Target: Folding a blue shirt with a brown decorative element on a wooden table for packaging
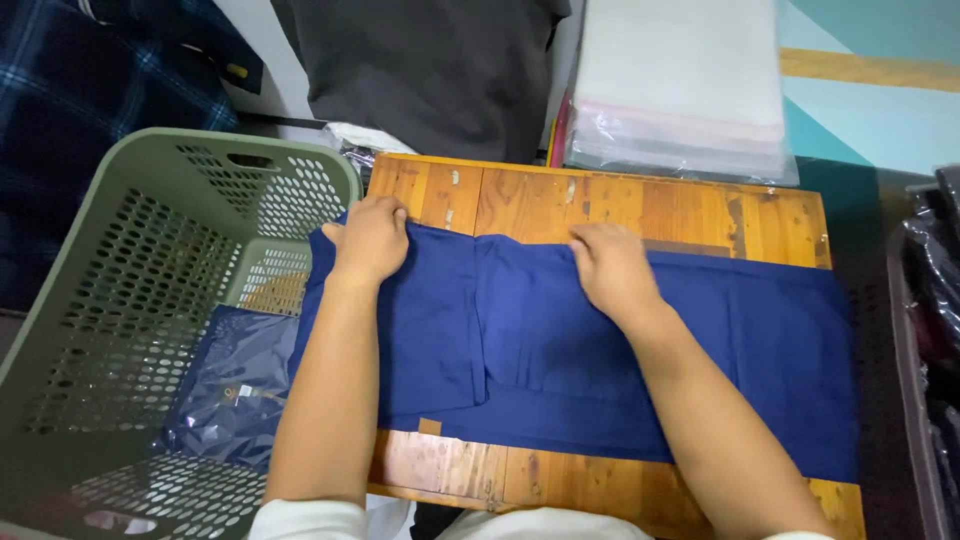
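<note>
A worn wooden desk [600,205], its planks scuffed and patched, carries one blue garment [560,350] spread from 9 o'clock to 3 o'clock. The left hand [372,240] pinches the cloth's upper left corner between curled fingers; the right hand [612,268] lies flat and open on the fold near the centre. At 8 o'clock stands one green perforated basket [120,300], holding a single bagged blue garment [235,385] — its lower part is hidden behind the left forearm. At 12 o'clock, a stack of clear plastic bags [680,90] is cut off by the top edge, beside one dark grey garment [430,70]. Dark bagged items [935,270] at 3 o'clock are hard to make out — their number cannot be told.
</note>
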